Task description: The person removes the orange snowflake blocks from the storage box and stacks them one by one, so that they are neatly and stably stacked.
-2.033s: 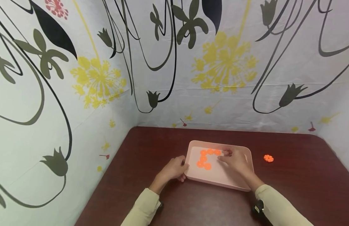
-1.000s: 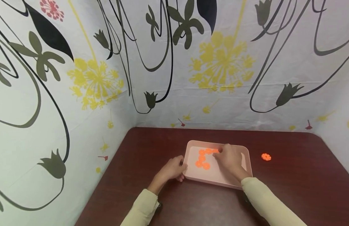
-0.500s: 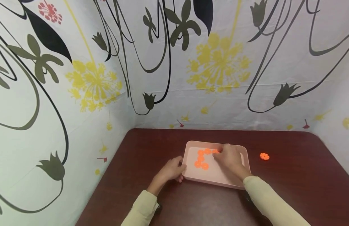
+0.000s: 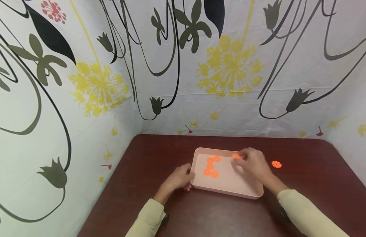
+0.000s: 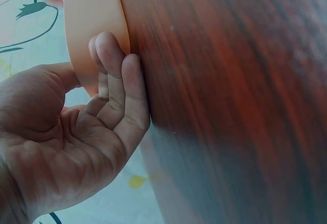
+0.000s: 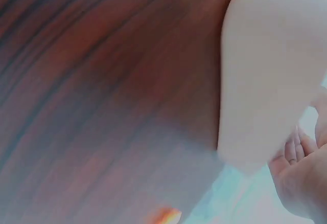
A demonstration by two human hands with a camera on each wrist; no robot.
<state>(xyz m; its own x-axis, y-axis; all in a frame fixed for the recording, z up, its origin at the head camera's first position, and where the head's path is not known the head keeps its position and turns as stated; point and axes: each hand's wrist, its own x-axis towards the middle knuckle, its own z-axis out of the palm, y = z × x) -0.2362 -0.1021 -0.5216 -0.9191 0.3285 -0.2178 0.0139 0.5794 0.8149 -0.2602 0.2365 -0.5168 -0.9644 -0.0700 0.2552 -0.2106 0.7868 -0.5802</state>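
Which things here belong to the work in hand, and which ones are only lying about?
Probably in the work:
pink tray, held by the left hand
orange pieces grouped inside it
single orange piece, pinched by the right hand

Just lying about:
loose orange piece on the table, untouched, perhaps wanted later

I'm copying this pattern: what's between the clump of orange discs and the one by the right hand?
Just bare pink tray between the clump and that disc, in the head view.
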